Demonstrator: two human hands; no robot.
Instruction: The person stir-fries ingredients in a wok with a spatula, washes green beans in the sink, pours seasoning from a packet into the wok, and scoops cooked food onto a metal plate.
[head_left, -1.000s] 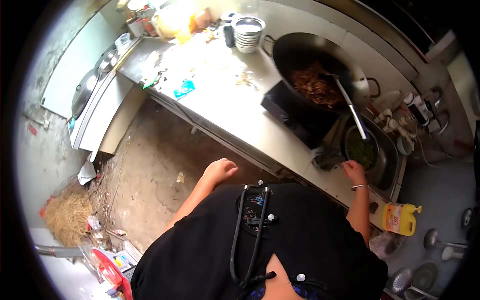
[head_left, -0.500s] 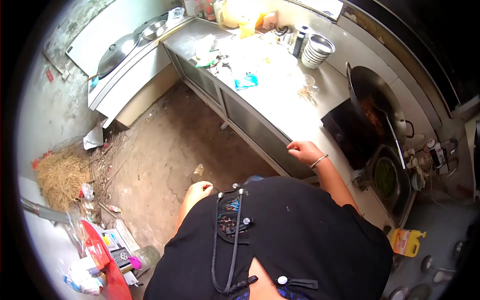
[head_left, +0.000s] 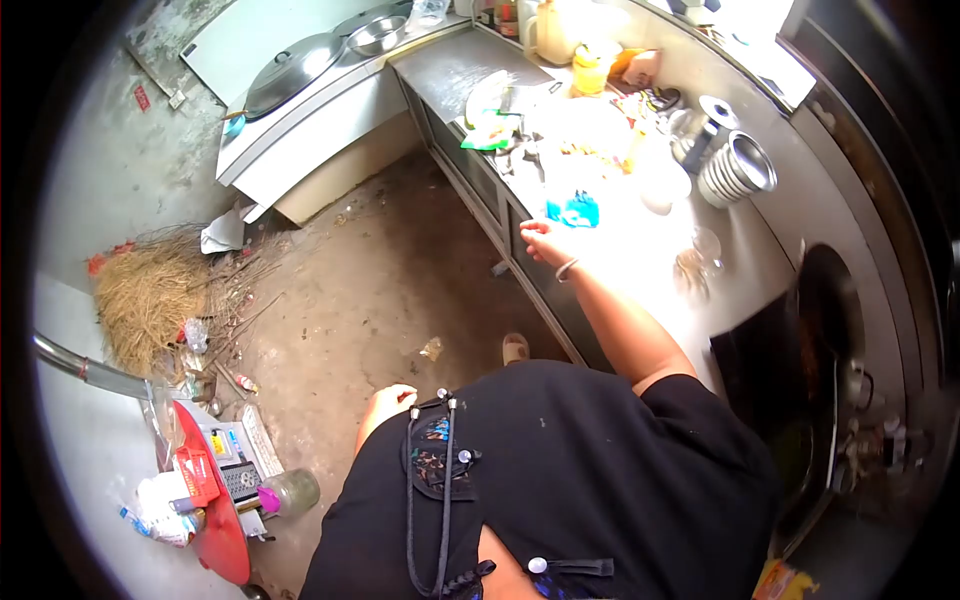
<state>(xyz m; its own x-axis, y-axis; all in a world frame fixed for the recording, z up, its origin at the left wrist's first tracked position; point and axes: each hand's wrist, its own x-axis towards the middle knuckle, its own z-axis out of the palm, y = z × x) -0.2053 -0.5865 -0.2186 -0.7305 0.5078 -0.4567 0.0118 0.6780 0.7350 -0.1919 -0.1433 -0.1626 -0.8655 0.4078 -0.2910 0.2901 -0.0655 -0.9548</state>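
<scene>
Nearby, stacked bowls [head_left: 730, 178] stand beyond the blue packet [head_left: 580, 210].

Wears a loose, short-sleeved black fabric top [head_left: 610, 460]. Carries down the front a dark-grey looped cord [head_left: 411, 490] with silvery ends, a dark rounded inset [head_left: 432, 466] patterned in blue, and round, pale, shiny buttons [head_left: 537, 565]. Shows blue-and-black patterned cloth [head_left: 566, 590] at the neckline and a slim silvery bangle [head_left: 565, 270] on the right wrist.
</scene>
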